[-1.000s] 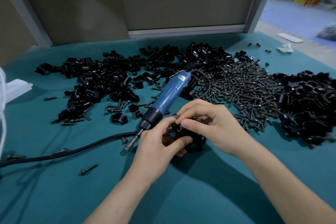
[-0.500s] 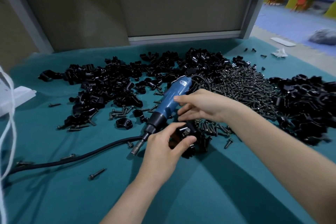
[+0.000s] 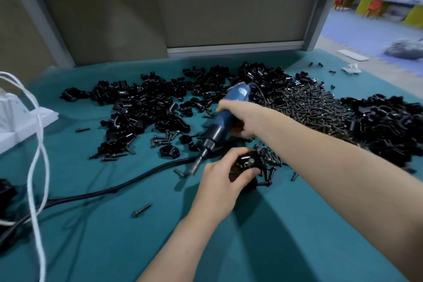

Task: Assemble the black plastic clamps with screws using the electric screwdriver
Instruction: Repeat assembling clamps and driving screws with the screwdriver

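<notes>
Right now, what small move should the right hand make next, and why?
Probably lift the screwdriver and bring its bit onto the screw. The right hand grips the tool, whose bit lies beside the clamp, while the left hand holds the clamp with the screw standing in it.

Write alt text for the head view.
The right hand grips a blue electric screwdriver while the left hand holds a black clamp with a screw in it, over a teal cloth. Heaps of clamps and screws lie behind.

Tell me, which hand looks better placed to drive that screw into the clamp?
Probably the right hand: it grips the electric screwdriver, while the left hand holds the black clamp with a screw standing in it.
</notes>
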`<state>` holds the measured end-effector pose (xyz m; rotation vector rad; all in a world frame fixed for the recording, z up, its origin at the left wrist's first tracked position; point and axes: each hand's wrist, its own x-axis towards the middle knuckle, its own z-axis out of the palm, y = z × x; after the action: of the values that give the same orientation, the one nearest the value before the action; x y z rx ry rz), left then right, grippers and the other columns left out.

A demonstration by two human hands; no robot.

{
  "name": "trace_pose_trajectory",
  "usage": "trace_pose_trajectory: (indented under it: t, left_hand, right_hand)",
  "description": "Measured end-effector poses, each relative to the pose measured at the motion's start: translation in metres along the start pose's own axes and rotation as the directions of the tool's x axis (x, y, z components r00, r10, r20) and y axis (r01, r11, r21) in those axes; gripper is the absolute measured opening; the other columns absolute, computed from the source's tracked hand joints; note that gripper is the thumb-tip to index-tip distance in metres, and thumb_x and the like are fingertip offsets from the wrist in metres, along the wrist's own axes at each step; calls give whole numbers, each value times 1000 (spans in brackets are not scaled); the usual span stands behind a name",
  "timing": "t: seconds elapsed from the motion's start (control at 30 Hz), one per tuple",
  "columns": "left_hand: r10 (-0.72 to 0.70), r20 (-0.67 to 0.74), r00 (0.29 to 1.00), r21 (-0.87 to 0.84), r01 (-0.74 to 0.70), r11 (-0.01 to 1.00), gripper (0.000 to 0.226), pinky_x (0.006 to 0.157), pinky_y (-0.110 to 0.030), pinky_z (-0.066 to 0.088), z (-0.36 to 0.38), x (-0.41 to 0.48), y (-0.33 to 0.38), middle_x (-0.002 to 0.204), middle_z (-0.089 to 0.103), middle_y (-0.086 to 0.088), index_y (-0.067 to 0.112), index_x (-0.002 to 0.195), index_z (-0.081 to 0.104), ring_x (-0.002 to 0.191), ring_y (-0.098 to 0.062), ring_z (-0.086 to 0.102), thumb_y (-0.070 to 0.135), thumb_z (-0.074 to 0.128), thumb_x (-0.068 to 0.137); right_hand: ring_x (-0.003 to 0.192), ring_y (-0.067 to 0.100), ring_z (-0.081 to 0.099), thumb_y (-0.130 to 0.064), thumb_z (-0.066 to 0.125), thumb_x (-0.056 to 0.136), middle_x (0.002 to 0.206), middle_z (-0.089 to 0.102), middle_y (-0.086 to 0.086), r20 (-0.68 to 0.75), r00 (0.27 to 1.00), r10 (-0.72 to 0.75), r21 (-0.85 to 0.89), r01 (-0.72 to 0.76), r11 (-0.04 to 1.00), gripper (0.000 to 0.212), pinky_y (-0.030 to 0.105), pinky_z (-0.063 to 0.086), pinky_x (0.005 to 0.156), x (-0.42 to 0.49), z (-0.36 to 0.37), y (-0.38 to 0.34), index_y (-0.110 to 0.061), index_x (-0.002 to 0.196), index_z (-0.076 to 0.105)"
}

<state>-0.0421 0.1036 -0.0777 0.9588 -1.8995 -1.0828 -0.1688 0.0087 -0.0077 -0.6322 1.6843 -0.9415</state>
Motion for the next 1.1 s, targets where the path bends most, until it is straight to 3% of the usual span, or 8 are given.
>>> trace_pose_trajectory:
  t: [0.13,0.23,0.33,0.47,0.63,0.73,0.87,1.1]
  left_hand:
    - [27,0,1000,35,-27,999,24,63,-7,38,-1,0,1,79,64,19,39,103,65,69,5,55,27,74,85]
    - [14,12,1000,49,-15,999,24,62,-4,37,-2,-2,3,81,63,21,42,103,64,71,9,56,29,73,85]
    - [-8,-21,1000,106,10,994,26,65,-3,39,-14,1,2,85,64,21,37,111,64,78,10,57,36,71,86]
    - [-5,-92,996,164,20,986,43,66,-12,47,-46,-2,-6,85,69,13,25,114,65,74,2,62,53,61,82]
    - [118,-224,967,397,-20,918,50,69,-2,41,-74,-10,-14,83,57,35,21,116,65,79,14,58,55,53,81]
    - [131,-296,946,392,-5,920,46,71,-8,45,-75,-11,-18,84,66,20,19,115,66,75,-2,63,49,56,81]
    - [49,-300,953,334,57,941,44,73,-7,43,-70,-8,-18,92,69,12,27,119,62,82,-2,63,50,56,82]
    - [-38,-323,946,153,92,984,22,61,-20,54,-71,-3,-21,61,66,16,47,99,56,54,-1,63,44,63,79]
  right_hand:
    - [63,24,72,-14,75,73,93,68,16,56,991,-126,580,70,811,41,30,57,53,-14,-22,-32,-8,107,52]
    - [78,31,72,-8,72,70,100,68,22,106,946,-305,876,56,479,50,37,61,60,-28,-35,-55,-5,115,52]
    - [63,26,68,-2,61,69,90,68,24,212,807,-551,971,-113,209,41,27,56,48,-42,-39,-61,1,108,50]
    - [53,11,54,-14,61,77,93,65,6,214,702,-679,961,-28,274,38,21,49,44,-44,-36,-54,-7,112,50]
    - [56,13,50,-62,47,90,80,64,-1,135,696,-706,893,223,391,48,23,43,52,-56,-28,-53,-15,94,53]
    - [67,17,63,-50,56,92,78,66,0,-19,694,-720,797,445,408,39,30,53,63,-68,-18,-51,-11,97,56]
    - [66,15,63,-32,60,93,101,73,4,-137,624,-769,656,639,402,31,26,50,60,-80,-8,-53,-16,118,51]
    - [58,14,52,-29,61,93,82,66,2,-144,577,-804,613,690,385,24,26,46,55,-81,-4,-53,-10,105,52]
